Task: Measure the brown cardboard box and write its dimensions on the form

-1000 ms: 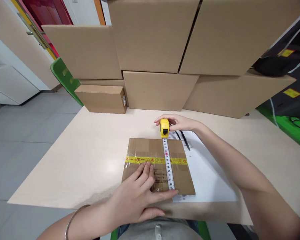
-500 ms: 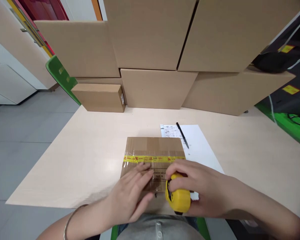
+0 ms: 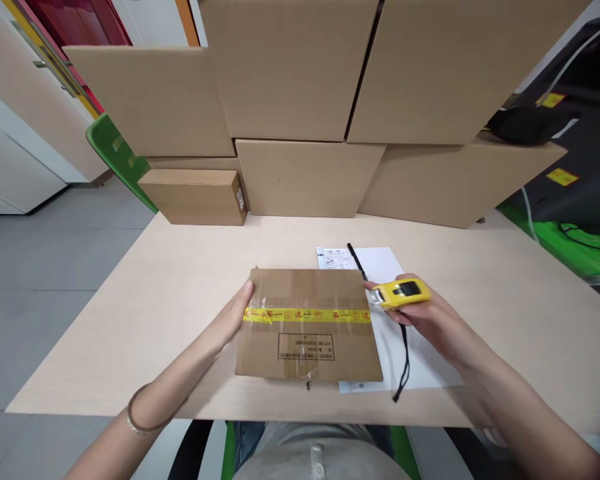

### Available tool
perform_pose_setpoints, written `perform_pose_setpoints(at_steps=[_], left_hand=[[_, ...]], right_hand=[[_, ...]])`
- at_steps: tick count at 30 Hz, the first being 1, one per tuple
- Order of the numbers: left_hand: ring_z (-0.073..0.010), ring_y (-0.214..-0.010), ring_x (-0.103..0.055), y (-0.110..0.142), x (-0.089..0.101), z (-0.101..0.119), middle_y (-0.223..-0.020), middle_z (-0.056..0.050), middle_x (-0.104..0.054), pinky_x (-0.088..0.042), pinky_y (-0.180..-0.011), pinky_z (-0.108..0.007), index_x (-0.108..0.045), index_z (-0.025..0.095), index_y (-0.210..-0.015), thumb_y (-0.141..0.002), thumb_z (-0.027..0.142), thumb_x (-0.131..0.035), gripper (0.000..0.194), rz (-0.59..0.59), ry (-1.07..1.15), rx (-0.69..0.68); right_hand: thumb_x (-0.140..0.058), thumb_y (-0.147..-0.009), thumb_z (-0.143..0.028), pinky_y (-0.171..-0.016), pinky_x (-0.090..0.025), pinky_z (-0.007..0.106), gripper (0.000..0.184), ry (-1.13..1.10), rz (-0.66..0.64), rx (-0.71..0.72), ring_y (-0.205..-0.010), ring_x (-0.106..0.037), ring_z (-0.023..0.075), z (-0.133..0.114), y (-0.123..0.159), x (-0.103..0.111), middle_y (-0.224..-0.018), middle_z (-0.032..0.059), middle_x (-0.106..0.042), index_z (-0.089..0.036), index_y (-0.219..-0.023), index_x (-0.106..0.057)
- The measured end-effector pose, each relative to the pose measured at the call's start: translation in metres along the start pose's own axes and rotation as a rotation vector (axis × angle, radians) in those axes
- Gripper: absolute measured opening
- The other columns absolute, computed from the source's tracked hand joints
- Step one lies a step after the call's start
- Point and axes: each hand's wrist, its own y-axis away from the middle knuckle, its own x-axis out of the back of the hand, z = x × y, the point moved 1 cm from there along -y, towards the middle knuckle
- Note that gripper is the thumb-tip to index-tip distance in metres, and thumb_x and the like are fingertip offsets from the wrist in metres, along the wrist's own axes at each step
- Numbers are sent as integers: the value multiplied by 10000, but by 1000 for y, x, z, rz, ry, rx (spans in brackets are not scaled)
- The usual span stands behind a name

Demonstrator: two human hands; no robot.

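Observation:
In the middle of the desk is a small cardboard box [image 3: 307,290] with yellow printed tape across its top and a printed frame of small text. My left hand [image 3: 230,317] grips the box along its left side, thumb at the upper left corner; its other fingers are mostly hidden. At the box's right edge, my right hand [image 3: 420,313] is closed around a yellow tape measure [image 3: 404,293]. A black wrist strap [image 3: 404,363] dangles from it. No drawn-out blade can be made out. White paper sheets [image 3: 427,363] lie partly under the box, with a black pen [image 3: 355,259] on top.
Large cardboard boxes [image 3: 290,73] are stacked along the desk's far side. A smaller carton [image 3: 195,200] stands at the back left, near a green chair back [image 3: 117,157]. Dark equipment [image 3: 570,160] is at the right. The desk's front edge [image 3: 260,417] runs close to my body.
My left hand has left the box's top for its left side. My right hand has carried the tape measure up and right, turning it, and the strap now hangs in view.

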Motion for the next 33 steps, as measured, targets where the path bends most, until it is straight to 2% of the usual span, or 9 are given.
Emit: perform_pose_setpoints(at_steps=[3, 5, 10, 12, 17, 21, 23, 28, 33], left_hand=[[-296, -1523, -430, -7, 8, 13, -1657, -106, -428, -513, -1144, -475, -372, 297, -1598, -1046, 566, -414, 616, -58, 63, 80], [-340, -1491, -466, -12, 12, 22, -1648, -148, -424, -498, -1153, -484, -386, 281, -1589, -966, 612, -570, 729, -56, 111, -16], [-387, -1514, -404, -9, 4, 15, -1600, -145, -415, -429, -1195, -560, -465, 337, -1520, -737, 488, -866, 892, -75, 102, -398], [-394, -1539, -359, -4, -3, 3, -1637, -164, -366, -387, -1211, -596, -309, 355, -1602, -717, 511, -873, 1060, -110, 118, -425], [-395, -1534, -379, 10, -11, -21, -1667, -202, -329, -380, -1188, -636, 65, 400, -1642, -716, 608, -854, 1321, -121, 153, -403], [-391, -1450, -501, 14, -11, -31, -1613, -212, -400, -434, -1138, -643, 176, 391, -1620, -712, 648, -838, 1385, -84, 89, -363], [-414, -1458, -480, 13, -10, -32, -1625, -199, -378, -435, -1132, -654, 90, 413, -1635, -685, 657, -851, 1360, -82, 39, -408], [-450, -1516, -368, 4, -7, -21, -1643, -142, -327, -401, -1150, -684, -302, 449, -1587, -709, 607, -857, 1051, -121, -2, -551], [-428, -1501, -384, 2, -7, -13, -1622, -142, -339, -410, -1155, -675, -341, 424, -1578, -782, 614, -797, 937, -119, 8, -533]], right_hand=[[-761, -786, -354, -640, -441, 356, 322, -82, 70, 64, -623, -522, 154, -19, 20, 6, -1187, 38, -740, -302, -1033, -560], [-787, -754, -361, -594, -432, 352, 330, -83, 128, 117, -607, -530, 151, -36, 30, 12, -1252, 51, -730, -306, -1008, -585], [-814, -769, -394, -475, -377, 300, 305, 98, 325, 333, -570, -552, 157, -79, 35, 0, -888, -11, -696, -320, -953, -583], [-793, -830, -410, -477, -405, 284, 302, 296, 206, 365, -596, -575, 155, -92, 23, -22, -865, -30, -660, -338, -1019, -569], [-659, -929, -538, -568, -455, 286, 344, 771, -307, 350, -717, -631, 181, -111, -23, -98, -919, 13, -692, -258, -1087, -536], [-582, -987, -472, -610, -423, 299, 286, 946, -495, 359, -792, -640, 202, -114, -44, -139, -1008, 53, -708, -219, -1119, -562], [-584, -989, -455, -613, -412, 306, 277, 995, -513, 364, -792, -641, 208, -110, -46, -143, -1012, 61, -711, -211, -1120, -575], [-611, -966, -529, -641, -459, 312, 322, 1013, -407, 297, -788, -657, 212, -102, -30, -98, -1000, 35, -717, -261, -1144, -594], [-680, -919, -528, -582, -512, 324, 281, 1024, -188, 243, -737, -665, 234, -104, 7, -7, -934, 51, -726, -314, -1100, -658]])
